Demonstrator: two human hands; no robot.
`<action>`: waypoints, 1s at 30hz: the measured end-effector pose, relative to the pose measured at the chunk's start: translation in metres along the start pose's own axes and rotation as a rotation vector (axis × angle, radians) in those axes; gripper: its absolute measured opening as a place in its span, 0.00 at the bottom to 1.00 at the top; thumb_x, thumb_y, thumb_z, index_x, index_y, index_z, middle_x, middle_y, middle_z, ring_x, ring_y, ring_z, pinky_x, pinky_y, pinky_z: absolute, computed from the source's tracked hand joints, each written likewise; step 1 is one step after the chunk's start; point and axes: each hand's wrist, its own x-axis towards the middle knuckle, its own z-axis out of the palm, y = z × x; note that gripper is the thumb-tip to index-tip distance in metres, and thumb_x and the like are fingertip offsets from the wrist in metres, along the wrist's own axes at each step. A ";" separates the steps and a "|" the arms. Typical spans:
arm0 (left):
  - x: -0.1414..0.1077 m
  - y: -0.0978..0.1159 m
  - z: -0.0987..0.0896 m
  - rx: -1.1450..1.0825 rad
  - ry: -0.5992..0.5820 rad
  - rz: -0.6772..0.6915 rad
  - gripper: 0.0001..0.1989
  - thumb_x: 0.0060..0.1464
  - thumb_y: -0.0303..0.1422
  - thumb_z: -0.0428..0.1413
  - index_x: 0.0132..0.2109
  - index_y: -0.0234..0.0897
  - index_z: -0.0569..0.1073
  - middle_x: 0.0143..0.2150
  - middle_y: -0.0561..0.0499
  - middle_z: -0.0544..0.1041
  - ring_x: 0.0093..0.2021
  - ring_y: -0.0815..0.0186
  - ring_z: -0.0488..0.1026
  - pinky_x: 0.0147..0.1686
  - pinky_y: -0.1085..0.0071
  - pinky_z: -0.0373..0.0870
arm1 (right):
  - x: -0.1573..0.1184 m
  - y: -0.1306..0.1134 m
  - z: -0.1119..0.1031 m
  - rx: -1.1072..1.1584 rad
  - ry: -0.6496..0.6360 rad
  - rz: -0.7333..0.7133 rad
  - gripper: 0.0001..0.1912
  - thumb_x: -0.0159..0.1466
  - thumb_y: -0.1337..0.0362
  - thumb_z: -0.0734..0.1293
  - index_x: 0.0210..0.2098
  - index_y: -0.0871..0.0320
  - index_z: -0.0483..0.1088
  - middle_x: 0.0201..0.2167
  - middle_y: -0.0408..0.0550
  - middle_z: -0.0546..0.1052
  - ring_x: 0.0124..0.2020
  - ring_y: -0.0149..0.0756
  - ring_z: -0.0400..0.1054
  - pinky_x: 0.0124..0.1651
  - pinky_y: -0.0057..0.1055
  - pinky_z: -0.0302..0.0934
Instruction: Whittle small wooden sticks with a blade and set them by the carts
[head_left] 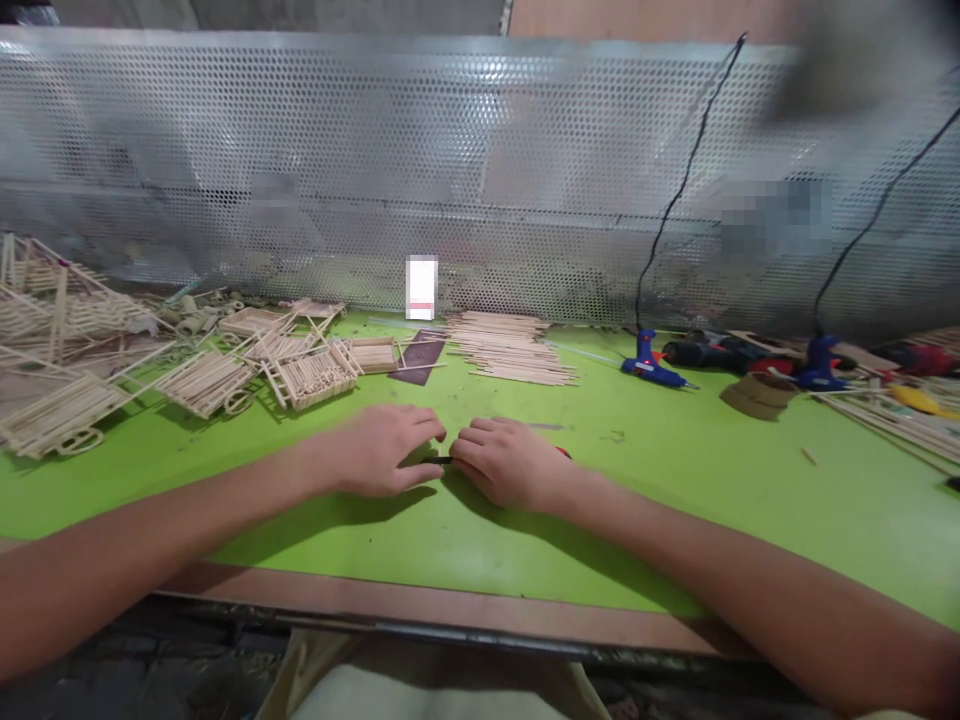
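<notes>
The left hand (379,452) and right hand (506,463) pinch a small black piece (439,460) between them, near the front edge of the green table (600,525); a loose pinch could let it slip.

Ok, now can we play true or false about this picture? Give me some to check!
1. The left hand and right hand are close together above the green table. True.
2. The carts are made of metal. False: the model carts are made of thin wooden sticks.
3. One blue glue gun and another blue glue gun are on the table. True.
4. The hands hold a big hammer. False: a small dark piece shows between them.
5. A brick wall stands behind the table. False: it is a perforated metal sheet.
6. Loose wooden sticks lie in a pile. True.
</notes>
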 end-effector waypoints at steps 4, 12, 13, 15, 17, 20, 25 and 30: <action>-0.008 0.001 0.016 -0.091 -0.026 -0.018 0.28 0.70 0.47 0.51 0.68 0.35 0.66 0.67 0.38 0.72 0.63 0.49 0.71 0.63 0.53 0.66 | -0.001 0.001 0.000 0.024 -0.004 0.020 0.09 0.74 0.66 0.62 0.45 0.60 0.75 0.36 0.51 0.80 0.37 0.40 0.72 0.43 0.36 0.61; -0.011 -0.018 0.010 -0.309 -0.105 0.020 0.24 0.70 0.41 0.53 0.69 0.42 0.70 0.68 0.44 0.71 0.68 0.55 0.69 0.68 0.56 0.63 | -0.002 0.003 0.000 0.090 0.016 0.010 0.13 0.75 0.65 0.59 0.42 0.60 0.75 0.36 0.51 0.79 0.37 0.40 0.71 0.43 0.36 0.61; -0.010 -0.020 0.010 -0.320 -0.100 0.024 0.22 0.71 0.40 0.54 0.68 0.43 0.70 0.68 0.45 0.72 0.68 0.55 0.69 0.68 0.55 0.63 | -0.002 0.003 0.001 0.090 0.017 0.007 0.13 0.75 0.66 0.59 0.41 0.60 0.75 0.35 0.51 0.79 0.36 0.40 0.71 0.43 0.36 0.61; -0.009 -0.024 0.010 -0.322 -0.088 0.034 0.21 0.71 0.39 0.54 0.67 0.44 0.72 0.68 0.45 0.72 0.68 0.56 0.69 0.68 0.55 0.63 | -0.002 0.004 0.001 0.091 0.020 0.002 0.13 0.75 0.66 0.59 0.40 0.60 0.74 0.35 0.51 0.79 0.36 0.39 0.70 0.43 0.36 0.60; -0.008 -0.028 0.012 -0.313 -0.083 0.038 0.20 0.71 0.39 0.53 0.66 0.46 0.73 0.69 0.46 0.71 0.68 0.56 0.69 0.68 0.56 0.63 | -0.003 0.004 0.001 0.098 0.019 -0.002 0.12 0.75 0.66 0.60 0.40 0.60 0.74 0.35 0.51 0.79 0.35 0.39 0.70 0.43 0.35 0.60; -0.007 -0.034 0.015 -0.299 -0.087 0.038 0.18 0.71 0.41 0.54 0.64 0.49 0.75 0.70 0.47 0.69 0.68 0.55 0.68 0.68 0.55 0.62 | -0.003 0.005 -0.001 0.097 0.012 -0.002 0.13 0.75 0.65 0.59 0.41 0.59 0.74 0.35 0.50 0.79 0.36 0.38 0.69 0.43 0.35 0.59; -0.006 -0.037 0.015 -0.271 -0.101 0.035 0.19 0.70 0.43 0.54 0.63 0.47 0.76 0.70 0.44 0.68 0.69 0.54 0.68 0.69 0.54 0.61 | -0.003 0.005 0.000 0.088 -0.002 -0.002 0.13 0.75 0.65 0.59 0.40 0.60 0.74 0.35 0.50 0.78 0.36 0.38 0.69 0.43 0.35 0.58; -0.006 -0.038 0.015 -0.252 -0.107 0.063 0.19 0.71 0.43 0.53 0.64 0.47 0.76 0.71 0.45 0.68 0.69 0.55 0.67 0.69 0.56 0.61 | -0.002 0.004 0.001 0.076 0.001 0.006 0.13 0.75 0.65 0.59 0.40 0.59 0.74 0.34 0.49 0.78 0.35 0.38 0.68 0.42 0.34 0.57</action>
